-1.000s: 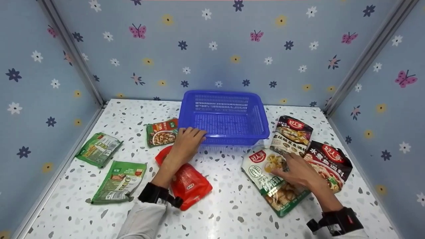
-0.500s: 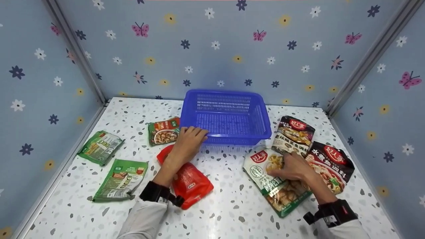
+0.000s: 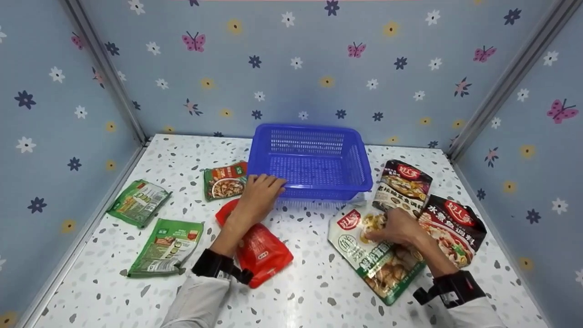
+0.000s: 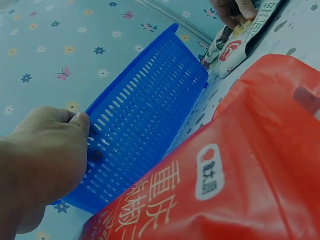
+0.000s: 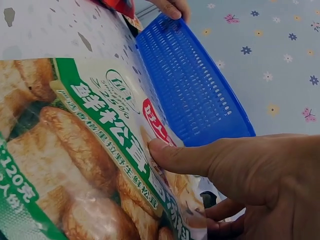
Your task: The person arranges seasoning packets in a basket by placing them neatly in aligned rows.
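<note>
While the green-and-white mushroom pouch (image 3: 375, 255) lay on the right half of the table (image 3: 309, 291), the right hand (image 3: 401, 228) pinched its right side, thumb on the printed face, fingers partly hidden behind. A red pouch (image 3: 266, 257) lay beneath the left forearm (image 3: 234, 234). Two green packets (image 3: 166, 248) lay toward the table's left edge; two dark pouches (image 3: 455, 228) lay near its right edge, beside the right hand. Farther off, the left hand (image 3: 259, 198) gripped the near rim of the blue basket (image 3: 328, 195), its fingers curled over. A green-and-red packet (image 3: 225, 182) sat just left of the basket, which stood near the table's far edge, its slotted floor plainly showing.
</note>
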Demonstrator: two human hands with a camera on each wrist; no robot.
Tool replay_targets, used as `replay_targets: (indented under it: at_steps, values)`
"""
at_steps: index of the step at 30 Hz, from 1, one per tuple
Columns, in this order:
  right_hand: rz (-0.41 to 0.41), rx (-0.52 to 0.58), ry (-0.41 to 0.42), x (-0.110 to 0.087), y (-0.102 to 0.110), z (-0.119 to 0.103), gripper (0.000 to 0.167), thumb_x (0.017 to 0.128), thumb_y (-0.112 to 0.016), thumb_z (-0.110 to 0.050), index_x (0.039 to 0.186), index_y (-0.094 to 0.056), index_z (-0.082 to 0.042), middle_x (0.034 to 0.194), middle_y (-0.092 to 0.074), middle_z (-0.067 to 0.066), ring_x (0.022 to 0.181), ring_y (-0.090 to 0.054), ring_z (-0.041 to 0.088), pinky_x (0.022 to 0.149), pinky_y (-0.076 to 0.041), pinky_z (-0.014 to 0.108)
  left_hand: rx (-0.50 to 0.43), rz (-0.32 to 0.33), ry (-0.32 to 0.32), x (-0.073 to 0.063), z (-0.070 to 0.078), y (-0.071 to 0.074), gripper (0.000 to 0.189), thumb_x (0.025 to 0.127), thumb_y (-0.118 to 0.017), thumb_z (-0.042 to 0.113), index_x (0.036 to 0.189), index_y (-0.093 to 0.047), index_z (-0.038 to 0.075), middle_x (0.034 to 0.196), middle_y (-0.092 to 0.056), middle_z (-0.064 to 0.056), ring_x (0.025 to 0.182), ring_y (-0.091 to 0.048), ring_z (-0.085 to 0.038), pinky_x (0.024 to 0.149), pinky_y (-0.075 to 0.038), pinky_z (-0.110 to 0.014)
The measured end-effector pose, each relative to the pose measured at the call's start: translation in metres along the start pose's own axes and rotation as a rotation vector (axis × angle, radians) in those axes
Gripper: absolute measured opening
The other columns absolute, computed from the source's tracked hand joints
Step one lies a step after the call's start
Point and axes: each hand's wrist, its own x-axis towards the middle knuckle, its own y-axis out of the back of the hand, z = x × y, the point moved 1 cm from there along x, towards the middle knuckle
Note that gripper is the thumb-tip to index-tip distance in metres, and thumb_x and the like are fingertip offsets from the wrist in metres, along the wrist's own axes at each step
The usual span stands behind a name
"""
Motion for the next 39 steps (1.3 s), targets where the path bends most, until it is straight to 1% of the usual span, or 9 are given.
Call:
replay_targets:
  at_steps: [3,9,14,19,22,25,31,35,39]
  values:
    - [-0.004,0.035,0.027,0.001,0.000,-0.001,0.076,0.085,-0.098,-0.052,0.130,-0.074,0.005,0.068,-0.047,-0.006,0.058,-0.043,0.012,0.051,-0.041,0.028,-0.009,-0.002,0.005,0.000,0.000,0.000,0.033,0.118,-0.060,0.029,0.146,-0.070,0.015,0.131,-0.080,-0.010,0.118,-0.072,-0.032,0.106,-0.051,-0.054]
    - [-0.018,0.139,0.077,0.000,0.001,-0.003,0.038,0.091,-0.095,-0.038,0.088,-0.073,-0.007,0.076,-0.058,-0.001,0.069,-0.053,0.017,0.062,-0.048,0.032,-0.018,-0.013,0.016,-0.001,0.001,0.001,0.034,0.118,-0.058,0.031,0.146,-0.070,0.015,0.133,-0.080,-0.011,0.121,-0.071,-0.033,0.108,-0.050,-0.055]
    - [-0.085,0.230,0.117,-0.001,0.002,-0.001,0.034,0.097,-0.089,-0.034,0.107,-0.077,-0.004,0.090,-0.071,0.007,0.079,-0.064,0.021,0.071,-0.057,0.036,-0.021,-0.010,0.013,-0.002,0.001,-0.001,0.034,0.118,-0.059,0.031,0.145,-0.070,0.014,0.133,-0.080,-0.010,0.120,-0.072,-0.033,0.108,-0.050,-0.056]
    - [-0.163,0.238,0.147,-0.002,0.002,0.003,0.051,0.104,-0.081,-0.035,0.139,-0.071,0.002,0.113,-0.082,0.014,0.092,-0.076,0.020,0.084,-0.061,0.034,-0.016,-0.012,0.005,-0.003,0.001,-0.003,0.035,0.120,-0.054,0.032,0.145,-0.070,0.014,0.134,-0.080,-0.010,0.121,-0.071,-0.033,0.107,-0.050,-0.056]
    - [-0.204,0.259,0.146,-0.002,0.003,0.004,0.066,0.105,-0.080,-0.035,0.154,-0.060,0.004,0.119,-0.082,0.015,0.074,-0.067,0.012,0.065,-0.054,0.028,-0.017,-0.017,0.007,-0.003,0.000,-0.003,0.036,0.120,-0.054,0.033,0.146,-0.069,0.014,0.135,-0.080,-0.010,0.123,-0.071,-0.033,0.108,-0.050,-0.056]
    - [-0.235,0.298,0.171,-0.002,0.004,0.004,0.056,0.107,-0.078,-0.033,0.147,-0.065,0.004,0.113,-0.081,0.014,0.063,-0.054,0.009,0.054,-0.046,0.026,-0.018,-0.019,0.011,-0.002,0.000,-0.002,0.035,0.119,-0.056,0.033,0.147,-0.069,0.015,0.135,-0.080,-0.009,0.122,-0.071,-0.032,0.108,-0.050,-0.055]
    - [-0.254,0.331,0.249,-0.004,0.008,0.003,0.025,0.109,-0.076,-0.029,0.110,-0.076,-0.004,0.091,-0.067,0.002,0.069,-0.053,0.010,0.063,-0.050,0.027,-0.015,-0.014,0.008,-0.001,0.000,-0.001,0.034,0.118,-0.060,0.031,0.147,-0.069,0.016,0.134,-0.080,-0.009,0.121,-0.071,-0.032,0.108,-0.050,-0.055]
    - [-0.264,0.382,0.268,-0.006,0.013,0.002,0.024,0.108,-0.077,-0.025,0.113,-0.078,-0.002,0.092,-0.072,0.000,0.072,-0.061,0.011,0.065,-0.055,0.027,-0.005,-0.016,0.003,-0.001,0.000,0.001,0.034,0.119,-0.057,0.032,0.146,-0.069,0.016,0.133,-0.080,-0.009,0.121,-0.071,-0.032,0.108,-0.050,-0.055]
    - [-0.257,0.437,0.299,-0.011,0.019,-0.002,0.030,0.108,-0.076,-0.024,0.123,-0.077,0.003,0.105,-0.081,0.007,0.095,-0.077,0.019,0.089,-0.064,0.033,0.002,-0.016,0.007,-0.001,-0.001,0.001,0.035,0.119,-0.057,0.033,0.146,-0.069,0.016,0.133,-0.080,-0.009,0.120,-0.071,-0.031,0.107,-0.050,-0.054]
